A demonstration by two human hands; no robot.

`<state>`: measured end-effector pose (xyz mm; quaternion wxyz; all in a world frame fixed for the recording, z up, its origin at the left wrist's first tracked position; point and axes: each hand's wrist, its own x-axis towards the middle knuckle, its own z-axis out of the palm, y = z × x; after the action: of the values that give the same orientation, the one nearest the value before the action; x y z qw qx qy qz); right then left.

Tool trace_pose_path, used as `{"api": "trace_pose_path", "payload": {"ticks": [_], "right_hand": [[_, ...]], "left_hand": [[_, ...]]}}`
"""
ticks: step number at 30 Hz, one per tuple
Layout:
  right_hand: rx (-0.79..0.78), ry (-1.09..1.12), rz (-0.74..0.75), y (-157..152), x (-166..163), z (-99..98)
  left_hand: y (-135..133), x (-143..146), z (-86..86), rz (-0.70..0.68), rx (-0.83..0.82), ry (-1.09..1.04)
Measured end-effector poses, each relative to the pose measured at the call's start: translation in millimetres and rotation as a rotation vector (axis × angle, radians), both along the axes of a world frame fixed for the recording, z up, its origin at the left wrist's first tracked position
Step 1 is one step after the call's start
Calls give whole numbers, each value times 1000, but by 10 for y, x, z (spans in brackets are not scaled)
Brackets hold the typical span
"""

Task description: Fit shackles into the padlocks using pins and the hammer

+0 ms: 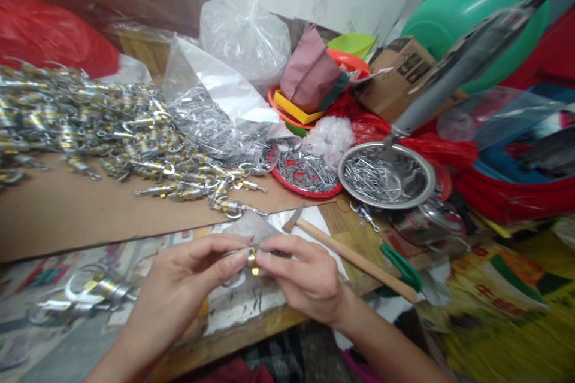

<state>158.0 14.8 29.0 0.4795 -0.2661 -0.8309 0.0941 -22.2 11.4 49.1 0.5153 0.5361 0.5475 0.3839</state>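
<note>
Near the front edge of the table, my left hand [193,272] and my right hand [309,275] meet with fingertips pinched around one small silver metal hook fitting [252,257] with a yellow tab. My fingers cover much of it. Beneath the hands lies a grey metal plate [245,305]. Beyond my right hand rests a hammer [354,257], its wooden handle slanting down to the right. Left of my left hand are a few more hook fittings [96,293], blurred, on a patterned sheet.
A large heap of similar fittings [112,125] covers cardboard [112,209] at the left. Farther back are a clear bag of metal pins [211,125], a red tray of small parts [305,194] and a steel bowl of pins [426,191]. A grey metal arm [462,66] slants over the bowl.
</note>
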Motion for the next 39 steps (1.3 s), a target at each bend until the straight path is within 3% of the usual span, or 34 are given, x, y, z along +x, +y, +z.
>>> {"api": "trace_pose_path", "payload": {"ticks": [3,6,11,15,16,17,19,22,26,32,36,39], "right_hand": [[-138,52,-23,-70,-45,65],[-296,87,-54,-131,-78,134],[-524,133,-82,-179,-74,168],[-620,-104,21,150,98,240],[-590,-199,-39,316,167,255],[-528,-281,-190,505,240,261],[-438,-597,-625,905,375,240],[-481,-755,-737,1376,470,135],[-507,-814,-745,1618,425,1],[-541,-710,-707,1586,480,28],[-567,-561,-538,1138,403,115],[-582,-388,-183,636,276,202]], "left_hand": [[-52,60,-82,98,-114,-179],[-134,132,-155,237,-126,-265],[-224,181,-212,166,-45,-367],[-205,217,-226,168,-25,-423],[-193,231,-224,174,-31,-430],[-181,244,-220,178,-40,-434],[-159,267,-213,189,-60,-433],[-138,276,-218,203,-54,-417],[-141,245,-232,148,-89,-391],[-151,205,-252,116,-180,-414],[-130,207,-293,158,-162,-464],[-140,222,-341,218,-99,-483]]}}
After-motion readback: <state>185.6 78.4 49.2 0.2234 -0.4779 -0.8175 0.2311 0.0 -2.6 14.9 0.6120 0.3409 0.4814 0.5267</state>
